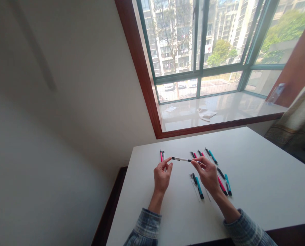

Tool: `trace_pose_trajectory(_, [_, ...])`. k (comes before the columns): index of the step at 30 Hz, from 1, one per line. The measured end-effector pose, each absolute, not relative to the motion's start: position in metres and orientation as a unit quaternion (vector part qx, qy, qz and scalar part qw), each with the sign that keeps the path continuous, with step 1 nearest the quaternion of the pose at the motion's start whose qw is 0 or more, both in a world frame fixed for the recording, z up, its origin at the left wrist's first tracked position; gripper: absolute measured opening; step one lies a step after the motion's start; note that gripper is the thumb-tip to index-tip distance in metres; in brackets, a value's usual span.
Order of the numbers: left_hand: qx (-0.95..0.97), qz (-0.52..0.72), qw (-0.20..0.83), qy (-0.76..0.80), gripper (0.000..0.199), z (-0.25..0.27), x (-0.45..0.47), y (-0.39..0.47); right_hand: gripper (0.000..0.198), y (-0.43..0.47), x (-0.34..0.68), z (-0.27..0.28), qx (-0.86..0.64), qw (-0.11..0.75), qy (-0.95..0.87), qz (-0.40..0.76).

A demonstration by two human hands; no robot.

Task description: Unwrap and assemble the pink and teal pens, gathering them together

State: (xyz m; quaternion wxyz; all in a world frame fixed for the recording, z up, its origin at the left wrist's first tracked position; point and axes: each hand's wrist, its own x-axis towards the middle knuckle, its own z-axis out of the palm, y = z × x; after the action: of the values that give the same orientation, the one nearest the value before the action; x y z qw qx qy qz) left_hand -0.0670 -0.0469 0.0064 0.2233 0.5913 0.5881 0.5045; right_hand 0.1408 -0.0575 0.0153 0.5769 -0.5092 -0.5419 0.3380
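Note:
Above the white table, a slim white pen with black ends [182, 159] lies almost level in the air. My right hand [207, 173] pinches its right end between thumb and fingers. The index fingertip of my left hand [161, 177] meets the pen's left tip, while the thumb stays apart below it. Behind my left hand lie a pink-red pen [161, 155] and a white pen [163, 154] side by side, partly hidden. Below my right hand lie a teal pen barrel [199, 188], a black grip piece [194, 178] and a thin refill [193, 182].
More pen parts lie past and right of my right hand, among them a teal barrel [213, 156], a pink barrel [222, 186] and another teal barrel [228, 184]. The white table [260, 177] meets a wall and window ledge [234, 109] holding crumpled white material [206, 114].

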Motion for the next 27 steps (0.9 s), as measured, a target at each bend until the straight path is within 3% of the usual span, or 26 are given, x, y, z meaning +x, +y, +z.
trace_pose_trajectory(6, [0.621, 0.494, 0.168, 0.584, 0.03, 0.012, -0.064, -0.052, 0.039, -0.056, 0.141, 0.011, -0.503, 0.566, -0.542, 0.363])
trace_pose_trajectory(14, [0.497, 0.6, 0.344, 0.524, 0.04, 0.011, -0.063, -0.045, 0.032, -0.06, 0.139, 0.013, -0.52, 0.49, -0.605, 0.353])
trace_pose_trajectory(22, [0.402, 0.652, 0.387, 0.514, 0.038, 0.006, -0.07, -0.042, 0.021, -0.064, 0.135, 0.012, -0.481, 0.433, -0.679, 0.346])
trace_pose_trajectory(27, [0.379, 0.664, 0.388, 0.515, 0.04, 0.007, -0.069, -0.043, 0.026, -0.069, 0.13, 0.011, -0.455, 0.426, -0.709, 0.33])
